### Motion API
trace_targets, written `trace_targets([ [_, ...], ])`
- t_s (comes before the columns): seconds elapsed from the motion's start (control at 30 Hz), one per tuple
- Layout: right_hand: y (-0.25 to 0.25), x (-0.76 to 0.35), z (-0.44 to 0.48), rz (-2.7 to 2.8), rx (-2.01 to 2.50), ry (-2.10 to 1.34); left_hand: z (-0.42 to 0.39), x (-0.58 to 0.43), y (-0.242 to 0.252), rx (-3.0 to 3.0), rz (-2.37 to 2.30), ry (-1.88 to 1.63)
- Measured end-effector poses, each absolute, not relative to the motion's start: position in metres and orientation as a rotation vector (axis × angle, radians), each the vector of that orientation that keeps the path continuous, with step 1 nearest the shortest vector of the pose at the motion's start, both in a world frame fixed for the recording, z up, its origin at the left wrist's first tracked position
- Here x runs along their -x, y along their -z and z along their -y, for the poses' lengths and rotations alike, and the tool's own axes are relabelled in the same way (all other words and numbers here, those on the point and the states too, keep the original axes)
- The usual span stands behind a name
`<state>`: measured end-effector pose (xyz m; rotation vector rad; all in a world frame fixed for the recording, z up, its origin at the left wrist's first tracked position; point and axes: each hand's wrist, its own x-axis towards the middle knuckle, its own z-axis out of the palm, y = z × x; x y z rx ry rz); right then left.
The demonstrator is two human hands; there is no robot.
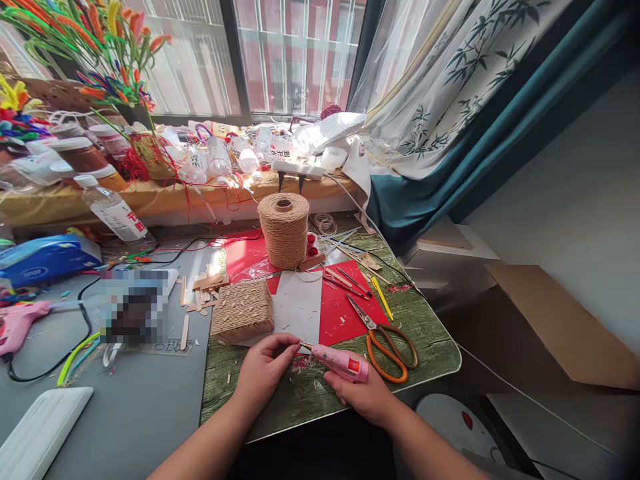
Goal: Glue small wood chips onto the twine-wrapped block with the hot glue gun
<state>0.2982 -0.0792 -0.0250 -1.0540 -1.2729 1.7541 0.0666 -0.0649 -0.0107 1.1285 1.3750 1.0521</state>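
A pink hot glue gun (pixel 336 361) is gripped in my right hand (pixel 364 395), its nozzle pointing left. At the nozzle tip, my left hand (pixel 266 368) has thumb and forefinger pinched together; what lies between them is too small to make out. Just beyond my left hand sits a twine-covered box (pixel 242 309) with small pale pieces on its top. A white sheet of paper (pixel 298 308) lies beside it, partly over red paper (pixel 345 310). Scissors with orange handles (pixel 387 347) rest to the right of the glue gun.
A large twine spool (pixel 284 230) stands behind the paper. Wooden sticks (pixel 205 290) are heaped left of it. Another pink glue gun (pixel 20 327) lies far left, near a white keyboard-like slab (pixel 43 433). Bottles and a power strip (pixel 298 169) crowd the sill.
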Motion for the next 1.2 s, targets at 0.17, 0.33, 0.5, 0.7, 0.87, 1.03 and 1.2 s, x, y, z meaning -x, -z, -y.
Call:
trace_targets([
  [0.17,0.029,-0.298,0.080,1.228,1.065,-1.775,0.066,-0.067,0.009,-1.099,-1.345,-1.053],
  [0.33,0.030,-0.298,0.081,1.192,1.096,-1.816,0.065,-0.067,0.011,-1.084,-1.325,-1.073],
  [0.5,0.028,-0.299,0.081,1.208,1.076,-1.823,0.065,-0.067,0.010,-1.087,-1.312,-1.086],
  [0.7,0.035,-0.302,0.082,1.191,1.036,-1.822,0.065,-0.068,0.007,-1.074,-1.311,-1.080],
  [0.87,0.039,-0.307,0.082,1.075,0.921,-1.807,0.066,-0.066,0.008,-1.085,-1.321,-1.086],
  [1.03,0.031,-0.315,0.073,0.778,0.732,-1.860,0.066,-0.065,0.011,-1.102,-1.341,-1.089],
  [1.2,0.031,-0.328,0.070,0.548,0.443,-1.938,0.065,-0.064,0.015,-1.116,-1.338,-1.102],
])
